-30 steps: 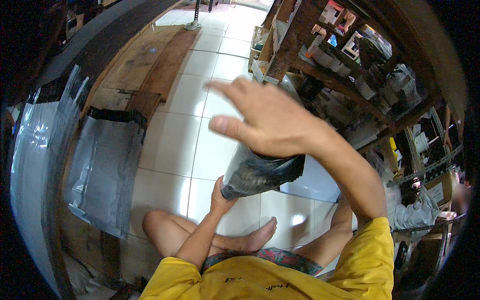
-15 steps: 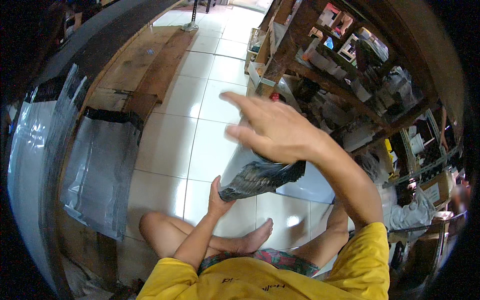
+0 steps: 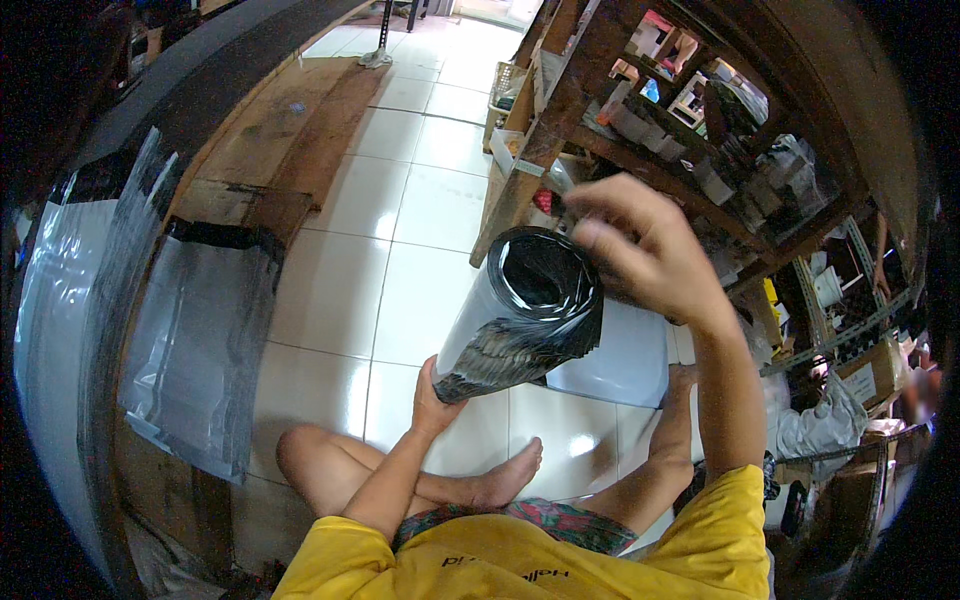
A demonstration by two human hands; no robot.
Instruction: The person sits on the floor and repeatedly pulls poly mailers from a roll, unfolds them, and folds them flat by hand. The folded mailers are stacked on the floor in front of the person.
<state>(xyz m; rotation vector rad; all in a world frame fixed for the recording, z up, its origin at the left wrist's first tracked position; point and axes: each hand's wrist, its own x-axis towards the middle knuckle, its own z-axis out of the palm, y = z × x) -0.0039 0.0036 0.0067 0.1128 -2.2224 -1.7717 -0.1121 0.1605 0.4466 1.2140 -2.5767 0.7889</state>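
While the tiled floor [image 3: 320, 290] spreads below, the roll [image 3: 520, 335] tilts above it, hollow end up. The right hand [image 3: 648, 252], loosely curled, thumb apart, is at its rim, contact unclear; the left hand [image 3: 436, 402] grips its lower end.

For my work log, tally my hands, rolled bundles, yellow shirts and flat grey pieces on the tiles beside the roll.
Hands: 2 (left hand, right hand)
Rolled bundle: 1
Yellow shirt: 1
Flat grey piece: 1
Total: 5
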